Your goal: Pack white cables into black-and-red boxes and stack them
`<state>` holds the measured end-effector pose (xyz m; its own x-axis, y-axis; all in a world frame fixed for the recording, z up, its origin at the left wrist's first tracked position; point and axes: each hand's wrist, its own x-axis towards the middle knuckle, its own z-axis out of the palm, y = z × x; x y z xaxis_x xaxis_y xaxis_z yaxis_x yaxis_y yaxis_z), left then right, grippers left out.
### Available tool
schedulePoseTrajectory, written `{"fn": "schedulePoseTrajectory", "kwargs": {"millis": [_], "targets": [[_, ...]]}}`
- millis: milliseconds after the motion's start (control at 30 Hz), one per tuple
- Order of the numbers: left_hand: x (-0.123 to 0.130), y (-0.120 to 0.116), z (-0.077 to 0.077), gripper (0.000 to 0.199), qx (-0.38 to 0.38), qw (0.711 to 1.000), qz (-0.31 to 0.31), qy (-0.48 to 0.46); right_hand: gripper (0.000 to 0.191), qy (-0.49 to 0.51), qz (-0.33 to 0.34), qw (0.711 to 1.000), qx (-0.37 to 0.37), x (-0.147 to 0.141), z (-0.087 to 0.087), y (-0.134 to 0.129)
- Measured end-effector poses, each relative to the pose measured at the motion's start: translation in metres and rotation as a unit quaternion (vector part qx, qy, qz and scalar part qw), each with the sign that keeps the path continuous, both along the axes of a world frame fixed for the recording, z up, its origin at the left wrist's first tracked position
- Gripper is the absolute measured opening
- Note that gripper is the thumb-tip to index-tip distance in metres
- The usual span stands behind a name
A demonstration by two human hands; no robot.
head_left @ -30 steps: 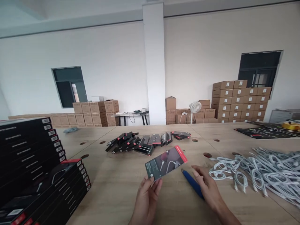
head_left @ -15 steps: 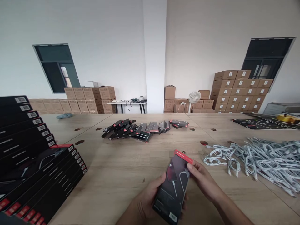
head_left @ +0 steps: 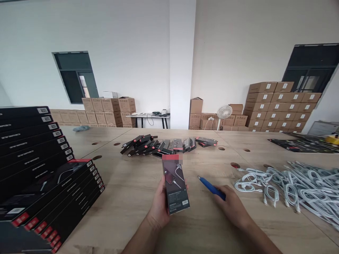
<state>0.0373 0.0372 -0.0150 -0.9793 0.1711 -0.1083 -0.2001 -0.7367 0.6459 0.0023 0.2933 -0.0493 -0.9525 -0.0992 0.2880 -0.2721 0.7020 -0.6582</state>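
Observation:
My left hand (head_left: 159, 208) grips a slim black cable box (head_left: 177, 190) with a red top band. The box stands tilted upright over the table, its printed phone-and-cable face towards me. To the right, my right hand (head_left: 234, 206) has its thumb and fingers closed around the rear end of a blue pen-shaped tool (head_left: 210, 187). The tool's narrow tip points away to the upper left, and its exact kind is unclear. Several similar black boxes (head_left: 143, 145) lie in a loose heap beyond my left hand.
Tall stacks of black boxes (head_left: 66, 188) occupy the table's left side. Coiled white cables (head_left: 299, 190) spread over the right. Flat black printed sheets (head_left: 299, 143) lie at the far right, beside a yellow object (head_left: 333, 139). Round holes (head_left: 235, 165) pierce the wooden table (head_left: 127, 197).
My right hand has let go of the box and moved right and down to the blue tool, which now shows. My left hand has raised the box and turned it more upright.

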Motion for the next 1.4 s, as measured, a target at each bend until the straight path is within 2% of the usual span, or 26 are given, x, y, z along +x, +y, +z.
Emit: {"fn": "schedulePoseTrajectory", "kwargs": {"millis": [167,300,400,633,933,1233,1400], "targets": [[-0.006,-0.003,-0.003,0.06,-0.028,0.999,0.034,-0.03,0.038,0.106,0.124,0.98,-0.113,0.023,0.009,-0.025],[-0.006,-0.006,0.002,0.059,-0.031,0.998,0.04,-0.028,0.032,0.119,0.197,0.97,-0.081,0.034,0.008,-0.035],[-0.003,-0.006,0.006,0.06,-0.028,0.999,0.034,-0.018,0.032,0.135,0.226,0.962,-0.07,0.034,0.007,-0.036],[-0.002,-0.005,0.007,0.056,-0.03,0.999,0.037,-0.013,0.04,0.15,0.254,0.953,-0.072,0.034,0.006,-0.037],[-0.001,-0.004,0.008,0.056,-0.024,0.999,0.041,-0.008,0.04,0.148,0.256,0.951,-0.092,0.034,0.004,-0.038],[0.001,-0.003,0.009,0.06,-0.02,0.999,0.031,-0.012,0.04,0.154,0.246,0.953,-0.088,0.037,0.005,-0.04],[0.003,0.002,0.005,0.064,-0.023,0.999,0.012,-0.037,0.042,0.192,0.227,0.951,-0.082,0.035,-0.001,-0.043]]}}
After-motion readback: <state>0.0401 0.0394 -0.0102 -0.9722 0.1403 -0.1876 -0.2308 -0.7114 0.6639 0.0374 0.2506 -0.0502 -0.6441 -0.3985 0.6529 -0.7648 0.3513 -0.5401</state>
